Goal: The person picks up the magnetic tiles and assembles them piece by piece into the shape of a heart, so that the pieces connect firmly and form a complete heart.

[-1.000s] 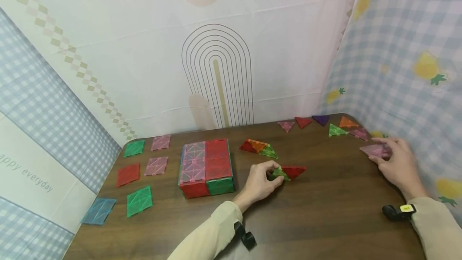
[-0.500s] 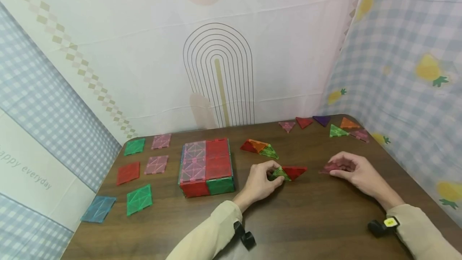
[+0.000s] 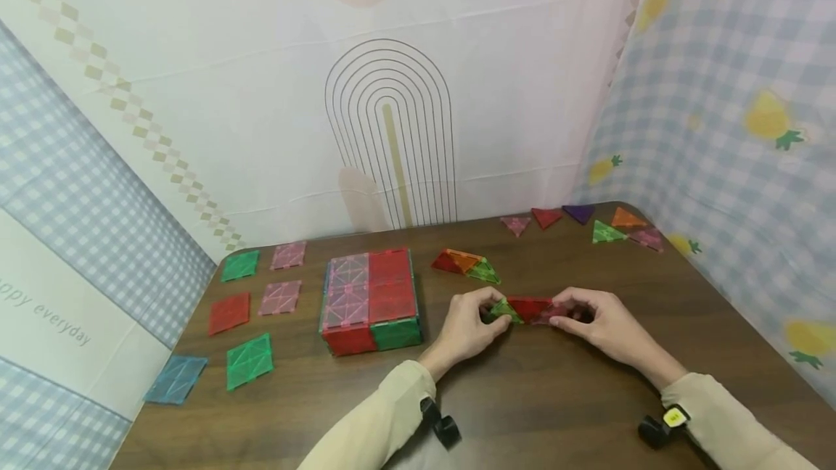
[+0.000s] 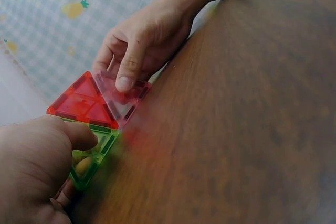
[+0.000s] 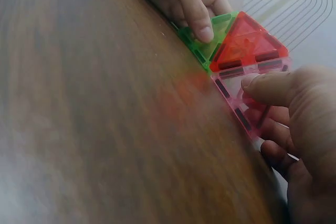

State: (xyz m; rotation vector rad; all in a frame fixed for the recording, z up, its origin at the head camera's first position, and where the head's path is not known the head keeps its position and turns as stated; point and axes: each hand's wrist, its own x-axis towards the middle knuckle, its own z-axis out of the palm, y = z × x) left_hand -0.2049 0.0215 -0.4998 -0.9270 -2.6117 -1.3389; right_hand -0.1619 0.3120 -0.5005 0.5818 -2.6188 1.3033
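Observation:
Three see-through triangular magnetic tiles stand edge to edge on the table in one upright row. My left hand (image 3: 465,328) pinches the green triangle tile (image 5: 223,23) at the row's left end. In the middle, point down, is the red triangle tile (image 3: 530,307), which neither hand covers. At the right end my right hand (image 3: 610,326) grips the pink triangle tile (image 4: 139,92) between thumb and fingers; in both wrist views it meets the red one along an edge. Fingers partly hide the green and pink tiles.
Behind the hands stands a joined red, orange and green tile strip (image 3: 465,264). Left of them is a box of square tiles (image 3: 372,296). Loose square tiles (image 3: 250,361) lie farther left, and loose triangles (image 3: 546,217) lie along the back right edge. Patterned curtains (image 3: 705,136) border the table.
My right hand has brought the pink triangle leftward from the table's right edge to the red tile, and the two now touch. The left hand has kept its hold on the green one.

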